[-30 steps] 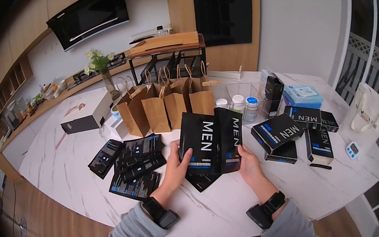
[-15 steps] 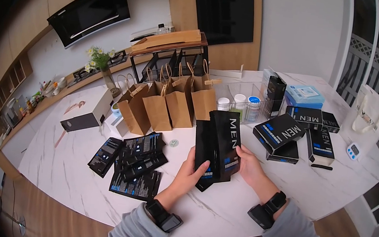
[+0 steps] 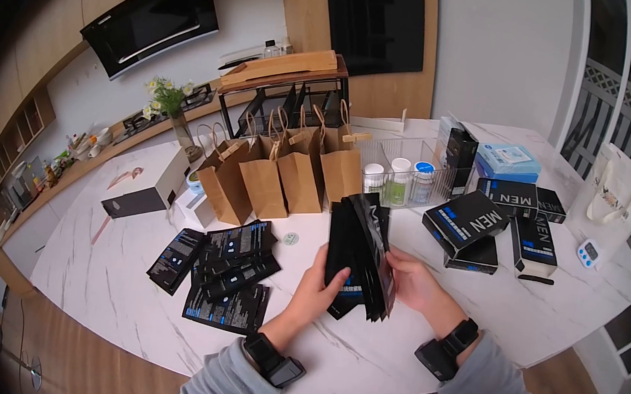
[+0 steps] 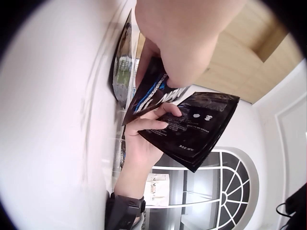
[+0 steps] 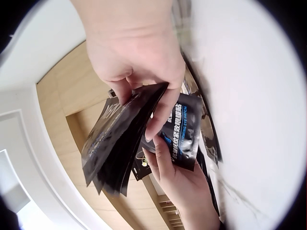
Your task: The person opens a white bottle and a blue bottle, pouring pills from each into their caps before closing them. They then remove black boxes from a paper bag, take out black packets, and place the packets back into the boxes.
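Note:
My left hand (image 3: 310, 290) pinches a black eye patch sachet (image 5: 188, 129) with white and blue print, thumb across its front. Opposite it, my right hand (image 3: 418, 287) grips several more black sachets (image 5: 117, 136) between thumb and fingers, their lower edges fanned apart. The two lots meet close together above the table, as the left wrist view also shows with the right-hand stack (image 4: 199, 127). Partly hidden beneath them, another sachet (image 3: 346, 309) lies on the table. A loose pile of sachets (image 3: 226, 306) spreads to the left of my left hand.
Black MEN boxes (image 3: 465, 219) are stacked on the right, near a small white timer (image 3: 587, 252) and a white bag (image 3: 618, 189). Brown paper bags (image 3: 303, 183) stand behind my hands, beside a clear divided bin (image 3: 435, 186) with bottles. A white box (image 3: 142, 181) sits far left.
The sachets first showed their MEN fronts side by side. My hands have since brought them together, and the right-hand stack has turned edge-on and fanned out.

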`<state>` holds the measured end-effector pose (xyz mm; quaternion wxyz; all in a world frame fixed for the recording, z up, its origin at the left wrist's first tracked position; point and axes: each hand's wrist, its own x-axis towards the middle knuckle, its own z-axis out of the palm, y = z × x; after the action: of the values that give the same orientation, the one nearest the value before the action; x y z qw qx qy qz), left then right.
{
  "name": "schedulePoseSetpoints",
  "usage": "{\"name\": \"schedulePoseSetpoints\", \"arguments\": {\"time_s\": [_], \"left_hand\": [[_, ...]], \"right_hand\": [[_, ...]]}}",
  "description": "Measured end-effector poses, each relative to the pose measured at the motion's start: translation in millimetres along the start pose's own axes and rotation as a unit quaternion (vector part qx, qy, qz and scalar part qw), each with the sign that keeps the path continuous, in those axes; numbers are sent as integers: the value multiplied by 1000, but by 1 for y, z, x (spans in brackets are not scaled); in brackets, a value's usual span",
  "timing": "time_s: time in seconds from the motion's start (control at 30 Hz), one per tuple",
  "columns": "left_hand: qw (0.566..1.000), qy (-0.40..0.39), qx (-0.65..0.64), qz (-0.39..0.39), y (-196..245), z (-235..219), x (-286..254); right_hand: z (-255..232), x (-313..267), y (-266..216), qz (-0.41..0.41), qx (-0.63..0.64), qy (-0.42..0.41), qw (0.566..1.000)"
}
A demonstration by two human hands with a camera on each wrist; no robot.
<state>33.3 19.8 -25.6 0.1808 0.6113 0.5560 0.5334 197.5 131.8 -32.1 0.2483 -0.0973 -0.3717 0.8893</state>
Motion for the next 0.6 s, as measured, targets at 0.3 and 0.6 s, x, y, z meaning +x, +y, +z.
{"name": "schedulePoseSetpoints", "arguments": {"time_s": [0.3, 0.6], "left_hand": [[994, -14, -64, -88, 2, -7, 3], [950, -159, 267, -18, -19, -5, -5]], "right_hand": [[1, 3, -2, -50, 92, 35, 994], [-21, 9, -5, -132, 128, 43, 982]]}}
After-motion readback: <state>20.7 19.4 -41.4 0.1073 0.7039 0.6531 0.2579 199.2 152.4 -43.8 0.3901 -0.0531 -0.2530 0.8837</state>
